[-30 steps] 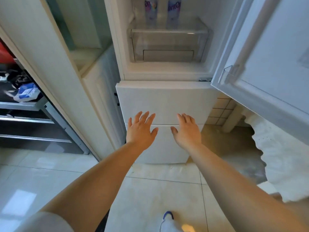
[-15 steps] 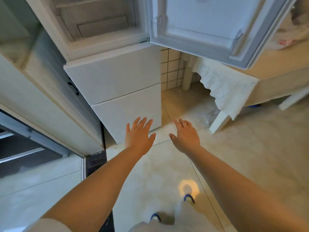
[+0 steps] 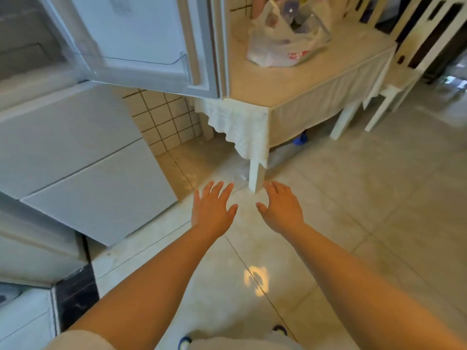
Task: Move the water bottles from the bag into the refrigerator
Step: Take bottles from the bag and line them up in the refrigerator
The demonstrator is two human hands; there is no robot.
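A translucent plastic bag (image 3: 285, 44) with red print sits on the table (image 3: 298, 82) at the upper right; bottle tops (image 3: 290, 11) show blurred through its open mouth. The white refrigerator (image 3: 75, 152) stands at the left with its upper door (image 3: 141, 39) swung open toward the table. My left hand (image 3: 212, 210) and my right hand (image 3: 283, 210) are held out side by side over the floor, palms down, fingers spread, holding nothing. Both are well below and short of the bag.
The table has a white lace-edged cloth (image 3: 240, 132) and a white leg (image 3: 256, 178) just beyond my hands. A white chair (image 3: 404, 66) stands at the far right. A tiled wall (image 3: 166, 120) lies between refrigerator and table. The floor is pale glossy tile.
My view has swung right, away from the refrigerator's interior toward the table and the bag. Both hands stayed open and empty in front of me.
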